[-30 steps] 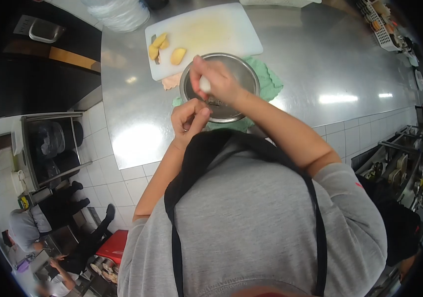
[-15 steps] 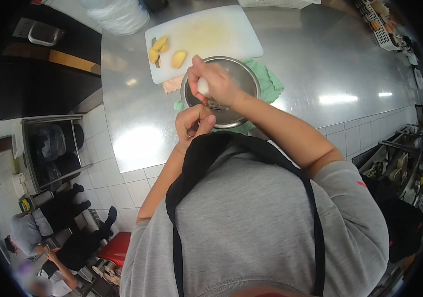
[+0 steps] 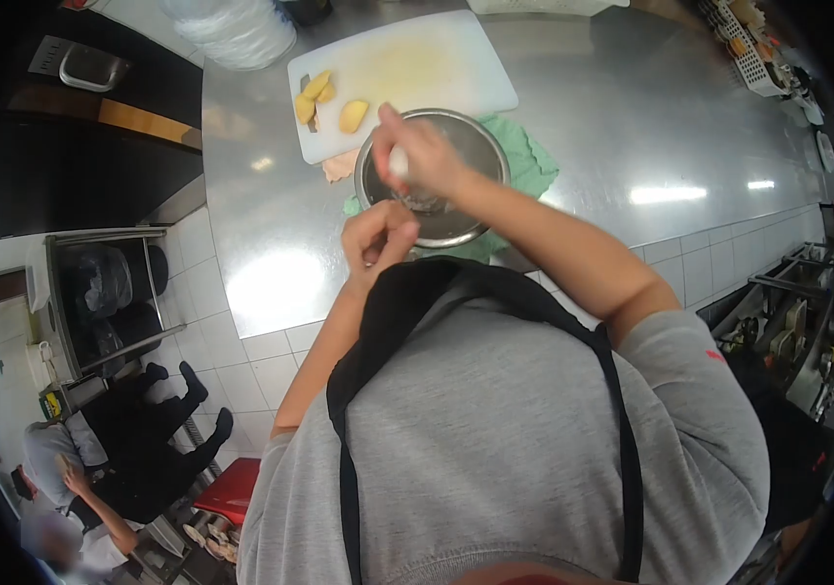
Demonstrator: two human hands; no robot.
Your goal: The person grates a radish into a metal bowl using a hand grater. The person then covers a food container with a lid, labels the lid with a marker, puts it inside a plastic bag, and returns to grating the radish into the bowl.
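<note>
A round metal bowl [image 3: 497,161] rests on a green cloth [image 3: 531,166] on the steel table. Over the bowl, my right hand [image 3: 424,161] is wrapped round a white handle [image 3: 398,163]; the tool's lower part, in the bowl, is blurred. My left hand [image 3: 378,237] is closed at the bowl's near left rim, its fingers curled and thumb against them, seemingly pinching the rim. Behind the bowl lies a white cutting board [image 3: 456,58] with several yellow pieces [image 3: 354,116] on its left part.
A plastic-wrapped stack [image 3: 232,34] stands at the table's far left corner. Part of a white container [image 3: 549,5] shows at the far edge. A white basket [image 3: 754,68] is at the far right. Two people [image 3: 134,439] are at the lower left, near a red object [image 3: 232,490].
My right hand shifts slightly over the bowl, still round the white handle. My left hand stays at the rim. At the lower left, one person's arm and legs have moved.
</note>
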